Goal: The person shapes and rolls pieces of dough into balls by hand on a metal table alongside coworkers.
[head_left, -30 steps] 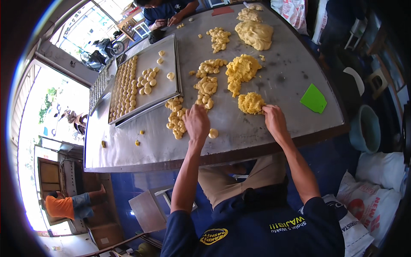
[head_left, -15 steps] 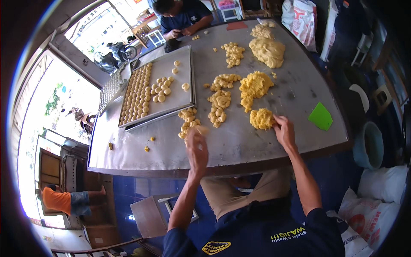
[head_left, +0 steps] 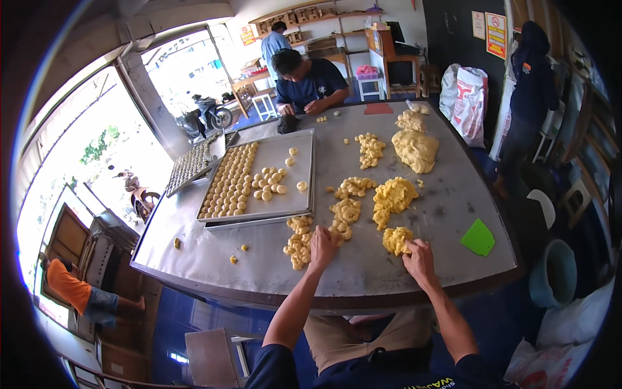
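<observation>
My left hand (head_left: 323, 247) is over the steel table between two clusters of pale dough pieces, the left cluster (head_left: 299, 244) and the right one (head_left: 345, 211). Its fingers are bent and drawn together at the edge of the right cluster; what they hold is hidden. My right hand (head_left: 420, 261) pinches the near right side of a small crumbly yellow mound of filling (head_left: 395, 240). Just beyond lies a larger yellow mound (head_left: 394, 197). More dough pieces (head_left: 355, 187) sit behind the right cluster.
Rows of round dough balls fill part of a metal tray (head_left: 301, 146) at left. A green scraper (head_left: 478, 237) lies at right. Farther back are a big dough lump (head_left: 415, 150) and more pieces (head_left: 371, 150). A co-worker (head_left: 311, 84) sits at the far edge; others stand beyond.
My left hand has moved from the left dough cluster toward the right one. My right hand stays at the small yellow mound. The view has tilted up, showing more of the room.
</observation>
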A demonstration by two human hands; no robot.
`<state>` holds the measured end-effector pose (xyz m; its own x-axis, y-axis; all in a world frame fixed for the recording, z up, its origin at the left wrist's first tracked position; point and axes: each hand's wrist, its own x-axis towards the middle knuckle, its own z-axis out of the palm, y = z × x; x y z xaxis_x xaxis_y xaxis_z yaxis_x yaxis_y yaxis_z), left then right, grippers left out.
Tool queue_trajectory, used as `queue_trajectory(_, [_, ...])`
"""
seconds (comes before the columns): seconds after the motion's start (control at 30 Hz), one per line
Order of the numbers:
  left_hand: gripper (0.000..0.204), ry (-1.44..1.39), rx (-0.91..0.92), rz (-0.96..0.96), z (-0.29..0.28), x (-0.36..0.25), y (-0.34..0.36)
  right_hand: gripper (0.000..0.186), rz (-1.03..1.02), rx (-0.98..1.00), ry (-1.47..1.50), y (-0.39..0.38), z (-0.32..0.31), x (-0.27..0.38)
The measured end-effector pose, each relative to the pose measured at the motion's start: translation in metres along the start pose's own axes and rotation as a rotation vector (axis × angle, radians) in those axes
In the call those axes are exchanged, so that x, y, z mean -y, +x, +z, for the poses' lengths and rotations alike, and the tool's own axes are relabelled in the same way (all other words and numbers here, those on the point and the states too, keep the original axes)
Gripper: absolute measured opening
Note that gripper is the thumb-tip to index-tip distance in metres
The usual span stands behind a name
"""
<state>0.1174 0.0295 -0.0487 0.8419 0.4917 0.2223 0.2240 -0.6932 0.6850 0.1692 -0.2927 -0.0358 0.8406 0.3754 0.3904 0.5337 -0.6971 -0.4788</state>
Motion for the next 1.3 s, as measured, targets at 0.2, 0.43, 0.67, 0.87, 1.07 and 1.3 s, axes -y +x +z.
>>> queue_trajectory(0.2, [0.03, 0.02, -0.057, 0.008, -0.003, 0.031, 0.029, 0.033, -0.14, 0.197, -0.159, 0.023, -0.016, -0.005])
queue_trajectory(0.43, [0.019, -0.28, -0.004, -0.252, -0.009, 0.022, 0.024, 0.04, -0.082, -0.008, -0.204, -0.035, 0.001, -0.006])
queue_trajectory(0.67, [0.024, -0.384, -0.19, -0.183, -0.027, 0.01, -0.007, 0.038, 0.01, 0.006, 0.051, -0.02, -0.016, -0.001])
queue_trajectory(0.87, [0.045, -0.638, 0.344, -0.11, -0.05, -0.012, -0.059, 0.043, -0.056, -0.14, -0.076, -0.033, -0.003, 0.001])
queue_trajectory(1.07, [0.029, 0.074, 0.175, 0.194, -0.053, -0.025, -0.101, 0.045, -0.022, -0.081, 0.123, -0.018, -0.005, -0.011])
queue_trajectory(1.3, [0.05, 0.478, 0.232, 0.254, -0.039, -0.097, -0.073, 0.03, -0.074, 0.019, -0.069, -0.013, -0.016, -0.009])
